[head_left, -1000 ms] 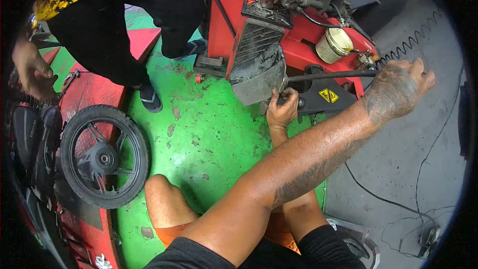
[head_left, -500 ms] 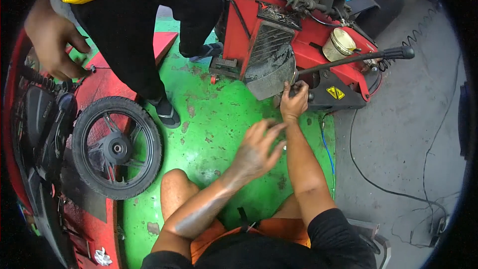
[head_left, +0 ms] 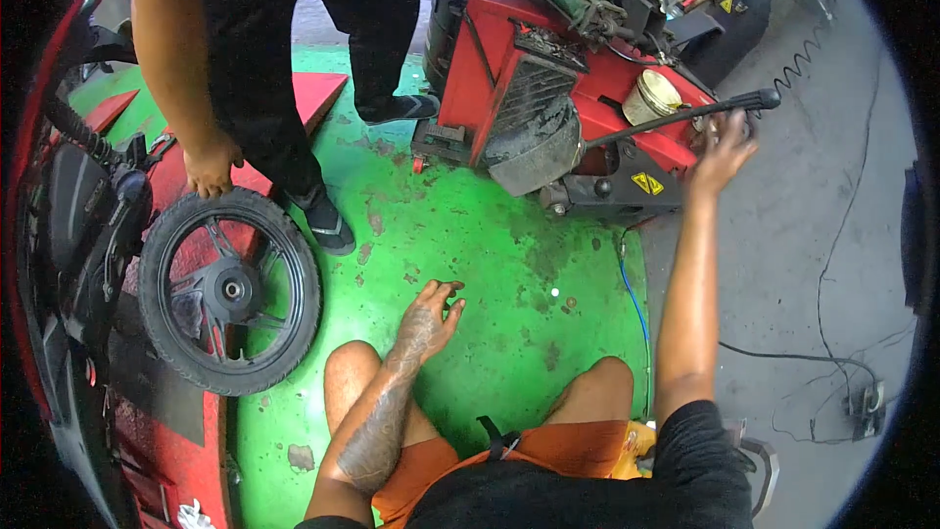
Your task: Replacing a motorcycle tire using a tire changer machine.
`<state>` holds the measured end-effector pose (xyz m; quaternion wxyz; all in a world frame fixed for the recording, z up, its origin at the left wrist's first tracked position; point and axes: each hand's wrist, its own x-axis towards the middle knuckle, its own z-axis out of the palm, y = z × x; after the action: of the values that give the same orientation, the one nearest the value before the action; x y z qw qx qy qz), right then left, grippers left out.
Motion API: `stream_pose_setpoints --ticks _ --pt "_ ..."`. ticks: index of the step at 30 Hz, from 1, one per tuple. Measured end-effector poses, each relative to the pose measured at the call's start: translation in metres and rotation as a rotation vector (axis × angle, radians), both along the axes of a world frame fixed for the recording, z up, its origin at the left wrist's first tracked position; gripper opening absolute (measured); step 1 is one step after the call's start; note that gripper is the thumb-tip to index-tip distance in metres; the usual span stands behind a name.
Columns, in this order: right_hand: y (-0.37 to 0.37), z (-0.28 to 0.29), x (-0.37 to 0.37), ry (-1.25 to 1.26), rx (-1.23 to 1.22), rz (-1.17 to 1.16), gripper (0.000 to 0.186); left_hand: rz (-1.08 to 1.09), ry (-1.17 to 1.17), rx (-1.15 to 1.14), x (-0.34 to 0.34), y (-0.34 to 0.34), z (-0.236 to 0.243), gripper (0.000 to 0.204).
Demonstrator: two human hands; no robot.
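My right hand (head_left: 723, 157) reaches up beside the long black-gripped lever (head_left: 676, 118) of a red tyre-changing machine (head_left: 487, 15). Motion blurs its fingers, but they look spread, with no object visible in them. Just left of the lever's lower end is the machine's dark, dusty curved blade (head_left: 534, 159). My left hand (head_left: 431, 320) hovers over the green floor in front of my knee, loosely stretched and holding nothing.
At left, a co-worker's hand (head_left: 210, 172) rests on top of a motorcycle wheel (head_left: 231, 290) standing by a red ramp (head_left: 217, 441). A white tub (head_left: 653, 98) sits on the machine. A blue hose (head_left: 632, 294) and black cables (head_left: 783, 357) cross the floor at right.
My right hand has left the blade area and moved right and up toward the lever's grip. My left hand has drawn back toward my knee. The co-worker's hand has come onto the wheel.
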<state>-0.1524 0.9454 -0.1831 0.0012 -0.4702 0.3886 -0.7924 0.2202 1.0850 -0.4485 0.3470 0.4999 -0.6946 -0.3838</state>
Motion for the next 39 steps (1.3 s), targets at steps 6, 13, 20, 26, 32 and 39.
stream_pose_setpoints --ticks 6,13,20,26,32,39 --pt "-0.043 0.098 -0.005 -0.556 0.042 0.044 0.027 -0.135 -0.022 0.027 0.001 -0.005 0.004 0.032" --pt "-0.01 0.094 -0.002 -0.342 0.169 0.515 0.042 -0.177 0.016 0.003 -0.006 -0.006 0.007 0.033" --pt "0.111 0.039 -0.015 -0.271 0.044 0.632 0.05 -0.251 -0.03 0.082 -0.018 -0.001 0.016 0.033" --pt "0.121 0.036 -0.007 -0.222 0.099 0.649 0.046 -0.247 -0.039 0.01 -0.022 -0.001 -0.002 0.033" --pt "0.123 0.031 -0.001 -0.218 0.06 0.604 0.046 -0.259 -0.034 0.071 -0.021 -0.002 0.004 0.032" --pt "0.123 0.028 -0.004 -0.19 0.036 0.618 0.046 -0.263 -0.038 0.096 -0.007 -0.008 0.013 0.031"
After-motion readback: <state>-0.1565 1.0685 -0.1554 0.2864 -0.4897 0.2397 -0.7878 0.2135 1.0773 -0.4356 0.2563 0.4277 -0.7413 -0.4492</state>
